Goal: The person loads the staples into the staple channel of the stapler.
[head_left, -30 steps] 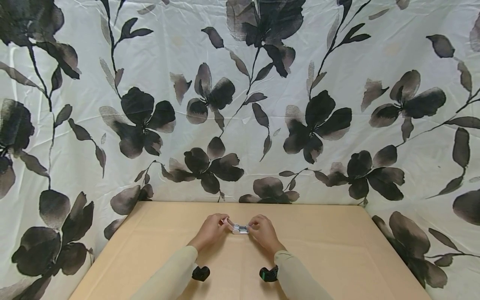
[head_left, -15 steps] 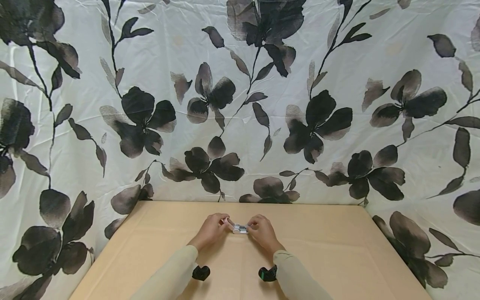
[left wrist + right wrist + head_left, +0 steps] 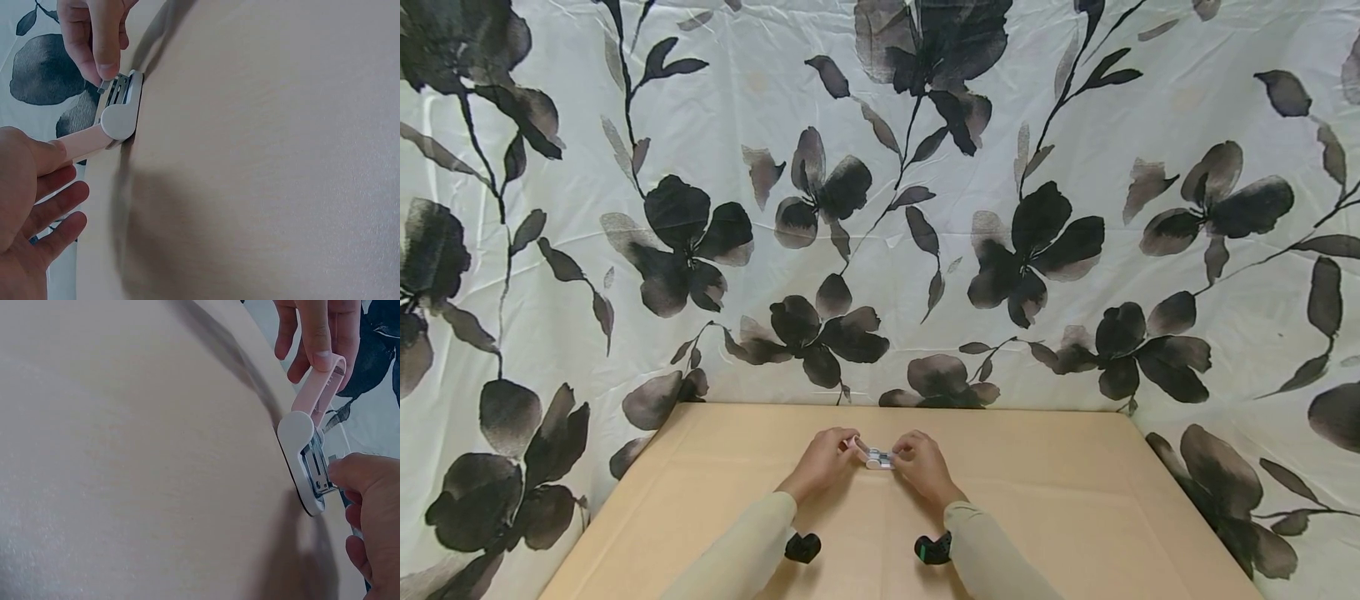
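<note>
A small stapler (image 3: 874,462) with a white base and a pink top arm stands over the tan tabletop, its arm swung up from the metal magazine. My left hand (image 3: 822,458) pinches the end of the pink arm (image 3: 84,142) between thumb and index finger; its other fingers are spread apart. At the magazine (image 3: 317,469), my right hand (image 3: 923,467) pinches a small grey metal piece (image 3: 104,86) that looks like a short strip of staples. Most of that piece is hidden by the fingertips. In the right wrist view, the right thumb is beside the magazine's open side.
The tan tabletop (image 3: 1037,500) extends around both hands. A white cloth with dark flowers (image 3: 925,250) hangs behind its far edge. Black wrist cameras (image 3: 802,547) sit at both wrists, below the light sleeves (image 3: 741,542).
My right hand has shifted slightly left, toward the stapler's magazine. The left hand keeps its pinch on the pink arm almost unmoved.
</note>
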{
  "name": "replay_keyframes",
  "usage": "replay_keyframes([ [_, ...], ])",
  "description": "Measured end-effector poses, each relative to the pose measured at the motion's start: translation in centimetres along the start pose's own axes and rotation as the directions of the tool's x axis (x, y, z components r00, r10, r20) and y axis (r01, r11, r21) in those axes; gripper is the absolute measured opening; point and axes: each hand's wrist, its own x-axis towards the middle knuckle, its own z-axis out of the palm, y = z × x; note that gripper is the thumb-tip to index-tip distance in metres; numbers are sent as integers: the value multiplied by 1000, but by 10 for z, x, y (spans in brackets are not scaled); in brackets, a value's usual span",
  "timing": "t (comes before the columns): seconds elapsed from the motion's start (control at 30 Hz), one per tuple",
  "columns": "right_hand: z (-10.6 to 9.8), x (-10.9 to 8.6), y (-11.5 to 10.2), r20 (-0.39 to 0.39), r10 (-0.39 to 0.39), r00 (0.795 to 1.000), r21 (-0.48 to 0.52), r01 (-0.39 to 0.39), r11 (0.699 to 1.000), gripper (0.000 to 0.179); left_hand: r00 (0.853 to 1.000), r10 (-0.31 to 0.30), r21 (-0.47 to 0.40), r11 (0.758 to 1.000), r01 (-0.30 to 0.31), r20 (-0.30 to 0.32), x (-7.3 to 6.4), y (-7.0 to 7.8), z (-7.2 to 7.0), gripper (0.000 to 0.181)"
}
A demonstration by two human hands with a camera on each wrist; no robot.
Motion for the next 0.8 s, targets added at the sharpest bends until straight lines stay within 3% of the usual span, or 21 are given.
replay_keyframes([
  [0.8,7,0,2,25,-20,999,6,20,1000,6,1000,14,0,1000,-14,-6,-1,-2,2,18],
])
